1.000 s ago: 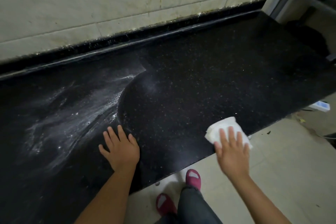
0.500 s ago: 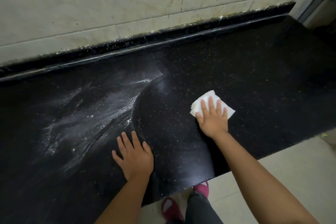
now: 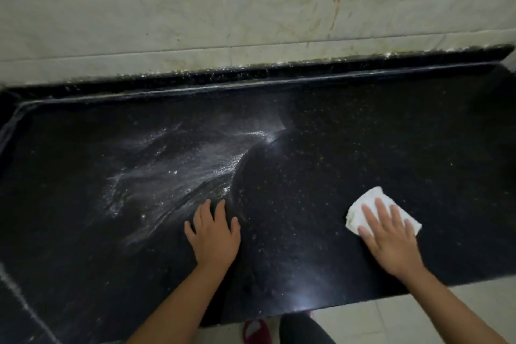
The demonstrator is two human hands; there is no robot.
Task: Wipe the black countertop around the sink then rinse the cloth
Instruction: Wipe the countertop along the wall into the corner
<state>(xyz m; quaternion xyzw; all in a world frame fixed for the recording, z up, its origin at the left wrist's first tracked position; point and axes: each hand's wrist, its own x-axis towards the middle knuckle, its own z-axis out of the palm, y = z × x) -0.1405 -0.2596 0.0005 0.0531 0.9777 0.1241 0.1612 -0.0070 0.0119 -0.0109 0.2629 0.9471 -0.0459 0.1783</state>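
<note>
Cloth [image 3: 371,205] now farther right under flat right hand [image 3: 391,234], left hand [image 3: 213,234] still flat on countertop [image 3: 363,134]

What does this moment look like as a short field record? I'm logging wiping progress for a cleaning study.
surface: black countertop, speckled
cloth: white cloth, folded, flat on the countertop
right hand: fingers straight, presses the cloth
left hand: flat on the countertop, holds nothing
residue: white streaks left of the left hand, not yet wiped
clean area: between and around both hands
sink: not in view
</note>
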